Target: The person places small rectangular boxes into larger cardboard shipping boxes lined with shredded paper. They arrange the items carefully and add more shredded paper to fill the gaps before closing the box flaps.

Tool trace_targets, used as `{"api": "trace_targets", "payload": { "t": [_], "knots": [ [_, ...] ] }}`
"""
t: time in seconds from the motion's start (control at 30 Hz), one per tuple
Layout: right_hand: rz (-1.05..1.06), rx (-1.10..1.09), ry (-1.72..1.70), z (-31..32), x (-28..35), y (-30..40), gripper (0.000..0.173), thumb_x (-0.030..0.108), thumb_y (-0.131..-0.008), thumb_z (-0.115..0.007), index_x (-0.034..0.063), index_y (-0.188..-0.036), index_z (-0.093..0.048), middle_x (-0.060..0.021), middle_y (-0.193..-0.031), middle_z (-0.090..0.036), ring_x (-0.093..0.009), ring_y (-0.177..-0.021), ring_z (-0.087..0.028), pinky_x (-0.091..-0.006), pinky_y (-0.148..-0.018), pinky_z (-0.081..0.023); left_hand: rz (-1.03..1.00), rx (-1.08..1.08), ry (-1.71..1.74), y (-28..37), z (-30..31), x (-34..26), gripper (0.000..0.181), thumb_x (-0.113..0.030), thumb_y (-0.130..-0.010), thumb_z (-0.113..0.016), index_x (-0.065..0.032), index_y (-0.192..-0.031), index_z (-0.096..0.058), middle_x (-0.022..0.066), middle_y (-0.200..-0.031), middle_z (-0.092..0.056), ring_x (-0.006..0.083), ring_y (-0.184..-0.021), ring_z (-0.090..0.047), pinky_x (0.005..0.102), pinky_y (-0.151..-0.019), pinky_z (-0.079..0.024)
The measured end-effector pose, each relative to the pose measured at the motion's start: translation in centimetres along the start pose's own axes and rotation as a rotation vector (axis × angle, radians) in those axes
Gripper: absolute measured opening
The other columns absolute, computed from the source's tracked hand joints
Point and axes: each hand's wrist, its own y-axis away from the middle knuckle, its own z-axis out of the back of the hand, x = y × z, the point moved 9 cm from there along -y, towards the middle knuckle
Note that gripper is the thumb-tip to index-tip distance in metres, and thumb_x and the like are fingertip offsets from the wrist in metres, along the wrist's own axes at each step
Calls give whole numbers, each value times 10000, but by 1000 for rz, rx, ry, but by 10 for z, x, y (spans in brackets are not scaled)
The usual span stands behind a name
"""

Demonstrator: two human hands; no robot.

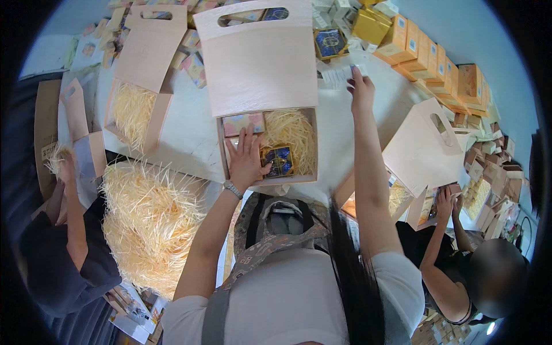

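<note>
In front of me stands an open pale pink gift box (pixel 316 142), its lid (pixel 261 69) with a cut-out handle tilted back. Yellow paper shred (pixel 293 127) lines the right side. A pastel patterned small box (pixel 243 123) lies at its back left, and a dark blue and gold box (pixel 279 161) at the front. My left hand (pixel 246 159) is spread inside, over the left contents, its thumb by the blue box. My right hand (pixel 362 90) reaches over the table to a clear packet bearing writing (pixel 336 77); whether the fingers grip it is unclear.
Shred fills a large heap (pixel 146 224) at left. More gift boxes stand left (pixel 151 51) and right (pixel 424 146). Orange cartons (pixel 424 54) line the right back; a gold box (pixel 371 23) is behind. Co-workers work at left (pixel 64 258) and right (pixel 448 267).
</note>
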Motion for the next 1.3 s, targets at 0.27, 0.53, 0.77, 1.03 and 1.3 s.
{"api": "trace_targets", "payload": {
  "t": [0.27,0.53,0.77,1.03,1.3],
  "knots": [
    [371,513,703,-122,-40,157,339,246,-907,-559,-35,-1098,-552,-223,-933,-630,-355,-842,-614,-405,-759,-483,-66,-154,50,-1,10,-6,1111,-629,-626,-689,-19,-1439,-239,197,-1520,-155,365,-1416,-74,705,-1034,-23],
    [-70,735,1131,-141,-101,130,468,378,-877,-541,-29,-681,-662,-167,-603,-636,-294,-659,-664,-414,-699,-512,-160,-116,-76,0,11,-15,924,-639,-695,-617,-155,-1429,-333,136,-1534,-159,384,-1400,-127,769,-970,-70],
    [117,439,963,-124,-104,135,362,320,-852,-589,-33,-846,-669,-210,-722,-641,-321,-687,-643,-430,-680,-501,-168,-142,-71,3,16,-27,723,-537,-750,-619,-183,-1357,-452,140,-1506,-235,385,-1373,-197,752,-972,-107],
    [467,-287,1210,8,-62,194,210,241,-877,-582,37,-860,-627,-132,-852,-616,-324,-712,-621,-427,-607,-507,507,-349,-262,-34,126,200,443,-285,-866,-601,21,-1171,-506,157,-1030,-584,294,-867,-601,389,-712,-526],
    [626,-597,1539,141,-38,236,201,174,-733,-663,122,-927,-663,-92,-873,-610,-304,-845,-557,-446,-694,-450,372,-194,-179,-23,133,261,243,-262,-871,-552,-57,-875,-683,211,-832,-652,345,-733,-648,437,-632,-513]
  ]
}}
